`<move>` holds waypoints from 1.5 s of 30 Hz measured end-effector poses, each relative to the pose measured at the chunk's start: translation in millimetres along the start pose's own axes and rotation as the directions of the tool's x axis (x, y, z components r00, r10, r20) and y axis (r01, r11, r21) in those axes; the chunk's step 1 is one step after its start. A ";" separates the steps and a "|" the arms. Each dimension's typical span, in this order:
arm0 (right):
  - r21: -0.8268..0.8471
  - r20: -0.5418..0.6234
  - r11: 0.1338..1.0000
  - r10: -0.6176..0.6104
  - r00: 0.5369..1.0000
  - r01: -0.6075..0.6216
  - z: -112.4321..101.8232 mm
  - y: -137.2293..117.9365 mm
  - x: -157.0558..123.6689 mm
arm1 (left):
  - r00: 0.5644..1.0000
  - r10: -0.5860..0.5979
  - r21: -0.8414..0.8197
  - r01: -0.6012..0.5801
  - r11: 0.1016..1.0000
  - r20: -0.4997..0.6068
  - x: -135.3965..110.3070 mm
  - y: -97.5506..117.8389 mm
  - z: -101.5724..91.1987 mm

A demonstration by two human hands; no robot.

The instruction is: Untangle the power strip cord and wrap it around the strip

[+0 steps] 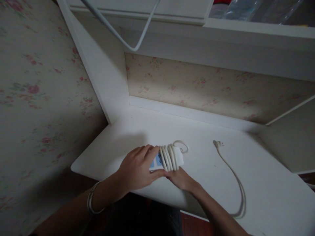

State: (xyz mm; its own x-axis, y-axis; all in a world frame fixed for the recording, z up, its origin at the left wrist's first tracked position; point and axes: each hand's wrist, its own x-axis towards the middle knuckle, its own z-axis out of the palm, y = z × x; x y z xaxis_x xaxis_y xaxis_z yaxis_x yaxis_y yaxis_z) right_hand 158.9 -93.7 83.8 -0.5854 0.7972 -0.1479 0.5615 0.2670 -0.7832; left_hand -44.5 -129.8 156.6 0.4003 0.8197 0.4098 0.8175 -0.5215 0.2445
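Note:
My left hand (140, 167) grips one end of a white and blue power strip (156, 162), fingers over the top and thumb along the near side. Several turns of its off-white cord (169, 158) are wound around the strip's other end, and a small loop stands out beyond it. My right hand (179, 178) reaches beneath the wound end; its fingers are hidden behind the strip. On the desk to the right lies the plug (218, 143), its cord (236, 177) curving toward me and passing behind my right forearm.
The white desk top (197, 131) has a side panel (103, 59) at left and a shelf (258, 31) above. A pale bent rod or cable (134, 48) hangs at the top. Clear plastic packaging (242, 9) sits on the shelf. Flowered wallpaper (41, 108) covers the left wall.

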 end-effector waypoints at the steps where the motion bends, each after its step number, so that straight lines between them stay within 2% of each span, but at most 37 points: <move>1: -0.004 0.022 1.000 0.023 1.000 -0.023 3.5 -0.3 -4.1 | 0.998 -0.070 0.009 0.070 0.998 -0.001 2.1 -3.4 2.8; 3: -0.075 0.026 0.996 0.053 0.998 -0.051 6.8 -4.1 -12.5 | 0.981 -0.192 0.011 0.192 0.981 -0.001 5.5 -10.3 9.4; 5: -0.235 -0.018 0.971 0.040 0.999 -0.043 5.5 -9.7 -20.3 | 0.964 -0.267 -0.035 0.267 0.963 0.014 7.3 -17.0 16.4; 7: -0.407 -0.045 0.913 0.006 0.999 -0.024 1.9 -14.6 -26.3 | 0.958 -0.279 -0.110 0.285 0.952 0.066 7.6 -23.1 22.3; 9: -0.500 -0.054 0.866 -0.039 0.998 0.007 -1.8 -17.9 -30.0 | 0.959 -0.253 -0.152 0.271 0.951 0.125 7.4 -27.7 26.6; 12: -0.588 -0.113 0.804 -0.184 0.976 0.084 -6.9 -20.6 -30.4 | 0.957 -0.247 -0.087 0.262 0.961 0.152 7.6 -29.7 31.4; 15: -0.724 -0.179 0.671 -0.404 0.897 0.158 -14.1 -23.4 -24.9 | 0.956 -0.252 0.017 0.252 0.967 0.152 8.1 -25.7 36.6; 18: -0.814 -0.165 0.525 -0.618 0.769 0.248 -24.2 -27.0 -15.1 | 0.959 -0.203 0.050 0.197 0.979 0.196 6.5 -17.8 42.0; 20: -0.826 -0.139 0.472 -0.699 0.701 0.307 -31.1 -29.0 -7.0 | 0.963 -0.147 0.047 0.140 0.989 0.224 3.8 -11.8 44.8; 22: -0.812 -0.109 0.457 -0.730 0.675 0.363 -36.9 -30.0 2.3 | 0.964 -0.070 0.034 0.064 0.997 0.258 0.4 -6.1 46.2; 23: -0.795 -0.089 0.464 -0.727 0.681 0.392 -39.3 -30.2 7.2 | 0.961 -0.027 0.025 0.021 0.999 0.275 -1.3 -3.8 46.2; 25: -0.734 -0.045 0.516 -0.685 0.727 0.441 -43.2 -30.7 16.7 | 0.954 0.063 0.005 -0.067 0.998 0.293 -4.4 -0.4 44.4; 28: -0.581 -0.010 0.671 -0.572 0.820 0.461 -48.3 -34.1 28.6 | 0.951 0.158 -0.006 -0.162 0.987 0.267 -8.0 1.6 37.3; 31: -0.363 -0.007 0.826 -0.465 0.885 0.431 -53.7 -41.5 36.7 | 0.944 0.211 -0.038 -0.208 0.977 0.254 -10.3 3.1 26.7; 35: -0.028 0.096 0.941 -0.333 0.938 0.337 -57.3 -45.6 47.1 | 0.921 0.285 -0.157 -0.251 0.955 0.266 -12.0 8.9 12.4; 37: 0.132 0.135 0.959 -0.267 0.954 0.250 -54.0 -40.2 53.6 | 0.922 0.304 -0.215 -0.255 0.943 0.240 -11.5 12.2 6.4; 39: 0.282 0.116 0.950 -0.173 0.978 0.135 -46.4 -30.5 59.7 | 0.933 0.295 -0.279 -0.233 0.932 0.206 -10.1 14.5 2.0; 42: 0.458 0.062 0.888 0.001 0.998 -0.029 -31.2 -14.0 63.5 | 0.961 0.203 -0.348 -0.129 0.928 0.185 -7.7 15.4 -0.3; 43: 0.488 0.055 0.871 0.038 0.998 -0.060 -26.3 -8.8 62.4 | 0.971 0.157 -0.357 -0.085 0.930 0.178 -7.0 15.1 -0.1; 45: 0.451 0.010 0.891 0.061 0.998 -0.059 -17.7 0.7 56.6 | 0.984 0.049 -0.359 0.016 0.933 0.169 -5.1 13.7 1.2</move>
State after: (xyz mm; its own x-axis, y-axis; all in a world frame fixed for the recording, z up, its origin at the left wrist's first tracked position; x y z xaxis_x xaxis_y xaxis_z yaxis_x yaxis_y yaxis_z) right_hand 136.5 -38.8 85.6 -0.5560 0.8064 -0.2013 0.2710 -0.0531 -0.9611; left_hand -34.8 -140.9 156.8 0.5040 0.8216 0.2664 0.6202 -0.5590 0.5504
